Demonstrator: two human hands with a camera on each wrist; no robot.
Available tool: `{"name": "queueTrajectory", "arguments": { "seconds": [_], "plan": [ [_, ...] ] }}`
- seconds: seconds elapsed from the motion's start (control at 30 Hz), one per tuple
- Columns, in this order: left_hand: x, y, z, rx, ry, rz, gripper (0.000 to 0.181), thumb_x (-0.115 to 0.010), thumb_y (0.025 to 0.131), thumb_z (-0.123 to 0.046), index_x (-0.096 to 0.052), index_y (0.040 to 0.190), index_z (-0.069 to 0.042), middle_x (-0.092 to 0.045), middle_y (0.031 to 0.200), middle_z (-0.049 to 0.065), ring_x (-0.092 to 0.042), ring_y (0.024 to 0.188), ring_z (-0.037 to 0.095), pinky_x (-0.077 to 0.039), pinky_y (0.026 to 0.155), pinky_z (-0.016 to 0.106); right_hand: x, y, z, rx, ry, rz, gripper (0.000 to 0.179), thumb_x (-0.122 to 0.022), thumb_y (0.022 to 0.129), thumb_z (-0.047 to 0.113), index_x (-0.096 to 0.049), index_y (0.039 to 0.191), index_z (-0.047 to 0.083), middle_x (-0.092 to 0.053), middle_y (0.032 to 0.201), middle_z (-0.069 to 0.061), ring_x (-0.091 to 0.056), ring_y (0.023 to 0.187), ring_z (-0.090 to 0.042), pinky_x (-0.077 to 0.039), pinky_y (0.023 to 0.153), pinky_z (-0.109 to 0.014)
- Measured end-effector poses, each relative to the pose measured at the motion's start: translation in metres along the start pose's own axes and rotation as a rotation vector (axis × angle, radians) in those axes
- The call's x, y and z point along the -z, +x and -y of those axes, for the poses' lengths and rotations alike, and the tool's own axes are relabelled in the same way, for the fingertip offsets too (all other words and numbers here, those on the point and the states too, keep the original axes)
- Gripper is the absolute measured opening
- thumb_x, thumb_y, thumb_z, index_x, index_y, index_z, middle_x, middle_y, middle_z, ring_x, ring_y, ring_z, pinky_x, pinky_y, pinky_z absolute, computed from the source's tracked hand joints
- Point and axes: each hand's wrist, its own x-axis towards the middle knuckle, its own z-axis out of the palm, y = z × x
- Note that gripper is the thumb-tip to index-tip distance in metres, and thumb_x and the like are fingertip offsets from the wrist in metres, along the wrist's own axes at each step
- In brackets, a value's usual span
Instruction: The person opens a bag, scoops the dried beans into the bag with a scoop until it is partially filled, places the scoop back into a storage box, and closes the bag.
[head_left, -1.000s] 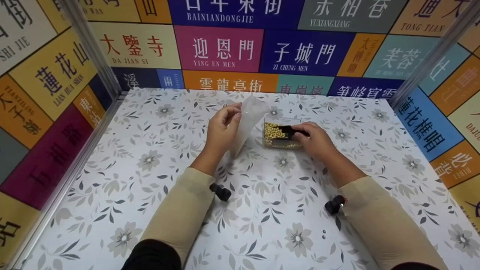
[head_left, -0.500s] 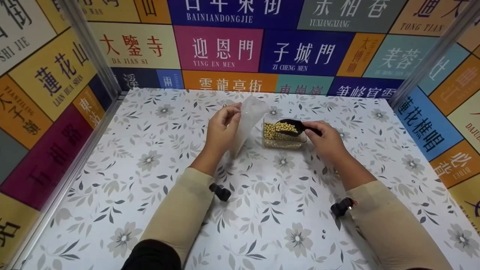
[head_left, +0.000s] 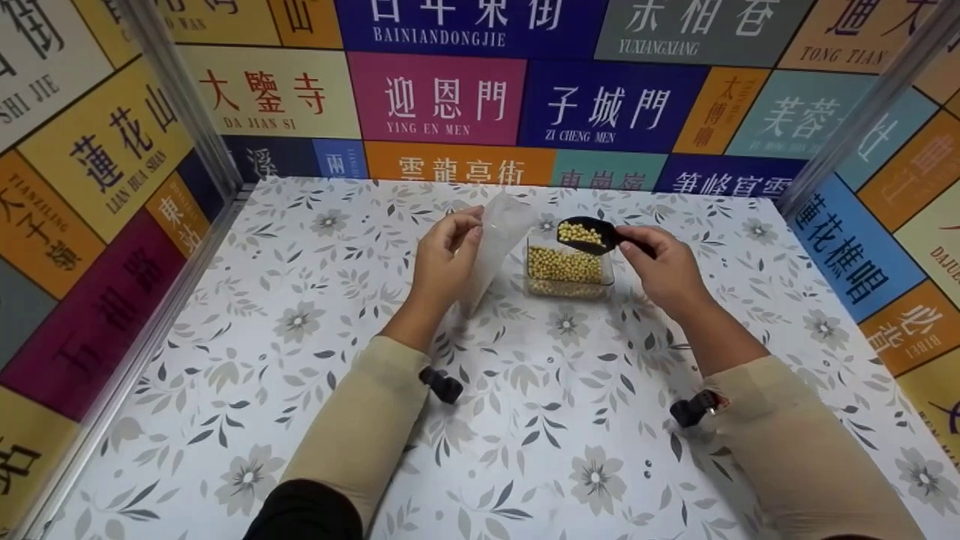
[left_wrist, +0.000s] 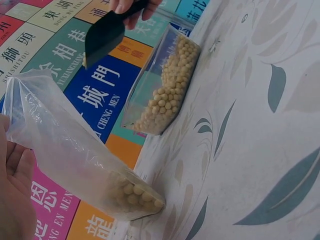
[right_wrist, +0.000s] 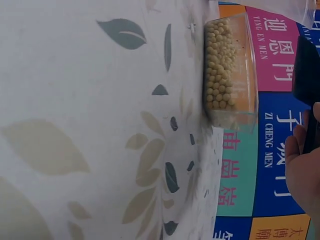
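My left hand (head_left: pixel 446 251) pinches the upper edge of a translucent plastic bag (head_left: pixel 499 236), which stands on the table. Soybeans (left_wrist: pixel 135 195) lie in the bottom of the bag in the left wrist view. By its handle my right hand (head_left: pixel 664 266) grips a black scoop (head_left: pixel 609 238), loaded with soybeans (head_left: pixel 580 232). The scoop is held above a clear rectangular container (right_wrist: pixel 245 65), right of the bag. More soybeans (head_left: pixel 564 266) fill part of that container. The far side of the left hand's grip is hidden.
A white table (head_left: pixel 315 420) with a grey leaf and flower print lies under everything. Panels (head_left: pixel 442 97) with coloured street-name signs enclose the back and both sides. Small black cameras (head_left: pixel 441 384) sit on both sleeves.
The right hand has lifted the scoop out of the container, up and slightly to the right, with soybeans in it. My left hand and the bag have stayed in place.
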Motion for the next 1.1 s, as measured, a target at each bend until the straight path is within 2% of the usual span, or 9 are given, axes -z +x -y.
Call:
{"name": "queueTrajectory", "arguments": {
  "seconds": [0.13,0.27,0.37,0.5,0.6,0.67,0.83,0.93,1.1],
  "plan": [
    [-0.001,0.000,-0.001,0.022,0.008,-0.005,0.014,-0.058,0.099,-0.016,-0.064,0.107,-0.006,-0.065,0.131,0.004,-0.060,0.125,0.015,-0.049,0.105,0.022,0.001,0.005,0.015,0.002,-0.007,0.009,0.041,-0.057,0.097,0.043,-0.060,0.134,0.025,-0.056,0.138,0.001,-0.055,0.125,-0.013,-0.050,0.096,-0.020],
    [0.003,-0.004,-0.019,0.039,0.006,-0.001,0.013,-0.057,0.099,-0.011,-0.063,0.107,-0.002,-0.065,0.131,0.009,-0.059,0.126,0.018,-0.049,0.106,0.024,0.000,0.011,0.031,0.007,-0.027,0.026,0.042,-0.057,0.097,0.045,-0.060,0.134,0.027,-0.055,0.141,0.002,-0.054,0.127,-0.014,-0.050,0.101,-0.028],
    [0.004,-0.006,-0.029,0.043,-0.006,0.002,0.013,-0.057,0.099,-0.010,-0.063,0.106,-0.001,-0.065,0.131,0.011,-0.060,0.125,0.019,-0.049,0.106,0.023,-0.002,0.015,0.043,0.034,-0.036,0.035,0.041,-0.057,0.097,0.045,-0.060,0.134,0.028,-0.055,0.141,0.002,-0.054,0.127,-0.014,-0.050,0.100,-0.029],
    [0.001,-0.003,-0.013,0.047,-0.020,-0.002,0.014,-0.057,0.099,-0.011,-0.063,0.107,-0.002,-0.065,0.132,0.009,-0.060,0.125,0.019,-0.049,0.106,0.022,-0.006,0.019,0.060,0.098,-0.089,0.044,0.037,-0.056,0.098,0.043,-0.062,0.132,0.029,-0.055,0.139,0.003,-0.055,0.123,-0.014,-0.051,0.098,-0.028],
    [-0.001,-0.001,-0.003,0.055,-0.011,0.000,0.014,-0.058,0.099,-0.015,-0.064,0.107,-0.005,-0.065,0.132,0.005,-0.060,0.125,0.015,-0.049,0.105,0.022,-0.010,0.021,0.072,0.157,-0.201,0.050,0.036,-0.054,0.099,0.043,-0.061,0.133,0.031,-0.055,0.136,0.006,-0.054,0.123,-0.013,-0.050,0.100,-0.034],
    [-0.001,-0.001,-0.002,0.056,-0.004,0.004,0.014,-0.059,0.099,-0.018,-0.064,0.107,-0.008,-0.065,0.132,0.002,-0.059,0.125,0.012,-0.049,0.105,0.022,-0.013,0.021,0.081,0.201,-0.278,0.045,0.036,-0.054,0.100,0.041,-0.061,0.133,0.030,-0.055,0.134,0.006,-0.053,0.124,-0.014,-0.049,0.102,-0.038],
    [0.001,-0.001,-0.001,0.013,0.023,0.012,0.015,-0.059,0.099,-0.024,-0.065,0.106,-0.011,-0.066,0.130,-0.002,-0.060,0.124,0.009,-0.050,0.104,0.022,-0.021,0.022,0.100,0.294,-0.423,0.035,0.034,-0.053,0.101,0.036,-0.061,0.134,0.028,-0.056,0.134,0.005,-0.050,0.127,-0.019,-0.046,0.103,-0.044],
    [0.001,-0.001,-0.001,-0.005,0.031,0.011,0.014,-0.058,0.100,-0.024,-0.064,0.105,-0.013,-0.066,0.129,-0.003,-0.060,0.123,0.009,-0.050,0.104,0.021,-0.025,0.022,0.108,0.334,-0.481,0.033,0.034,-0.053,0.102,0.034,-0.061,0.134,0.027,-0.058,0.132,0.004,-0.049,0.128,-0.020,-0.044,0.104,-0.045],
    [0.001,-0.002,-0.002,-0.014,0.012,0.004,0.011,-0.058,0.099,-0.022,-0.065,0.104,-0.014,-0.066,0.129,-0.001,-0.061,0.124,0.013,-0.049,0.104,0.020,-0.029,0.023,0.115,0.394,-0.541,0.036,0.034,-0.054,0.102,0.029,-0.061,0.135,0.026,-0.059,0.132,0.002,-0.049,0.130,-0.022,-0.038,0.113,-0.046]
  ]
}}
